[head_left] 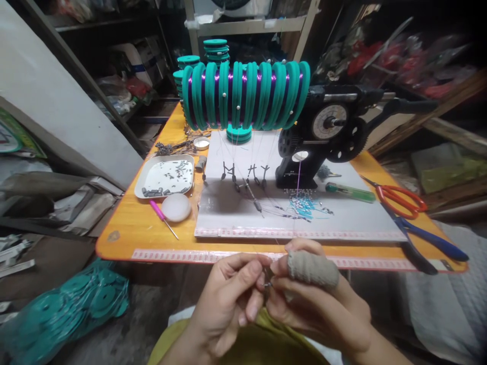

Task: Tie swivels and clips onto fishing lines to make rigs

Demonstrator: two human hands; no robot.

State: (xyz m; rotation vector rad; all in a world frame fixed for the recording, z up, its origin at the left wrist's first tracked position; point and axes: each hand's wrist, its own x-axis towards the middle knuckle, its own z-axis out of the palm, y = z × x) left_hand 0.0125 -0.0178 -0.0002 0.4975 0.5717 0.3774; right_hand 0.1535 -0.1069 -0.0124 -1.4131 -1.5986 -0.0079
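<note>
My left hand (234,291) is closed in a pinch in front of the table's near edge, with thin fishing line between thumb and fingers. Right beside it my right hand (317,294) is closed too, its fingertips at the same line. A grey fabric finger sleeve (314,268) covers one finger of the right hand. Between the fingertips shows a small dark metal piece (268,285), too small to name. Above and beyond the hands, green foam spools (239,96) wound with purple line sit in a row on a black hand-cranked winder (329,121).
On the white board (243,223) lie dark weights on lines, blue line scraps and a green cutter (350,192). Left are a white tray (142,182), round lid (176,208) and pink-handled tool (163,218). Right are orange scissors (403,200) and blue-handled pliers (433,241).
</note>
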